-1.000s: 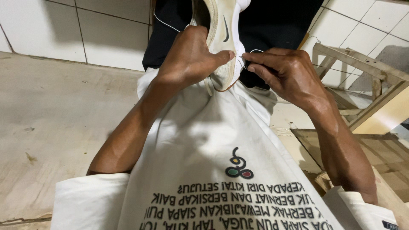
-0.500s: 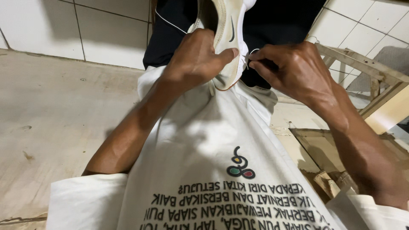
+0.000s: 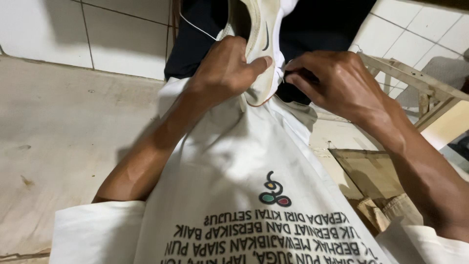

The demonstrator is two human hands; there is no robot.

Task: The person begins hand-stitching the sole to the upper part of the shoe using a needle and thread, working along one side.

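Note:
My left hand [image 3: 229, 68] grips a white sports shoe [image 3: 261, 41] held upright over my lap, thumb pressed on its side. My right hand [image 3: 337, 80] pinches at the shoe's right edge with its fingertips, where a white lace or flap [image 3: 281, 66] shows. A thin white lace [image 3: 195, 27] trails off to the left. The shoe's top is cut off by the frame. Below it spreads my white shirt [image 3: 244, 161] with a small coloured emblem and dark print.
Dark trousers [image 3: 322, 24] lie behind the shoe. White wall tiles [image 3: 112, 34] run along the back. A pale worn floor [image 3: 58, 132] fills the left. A wooden frame [image 3: 415, 80] and a flat board [image 3: 366, 168] stand at the right.
Both hands and the shoe have shifted slightly up and right in view. My right fingers have closed in tighter on the shoe's edge.

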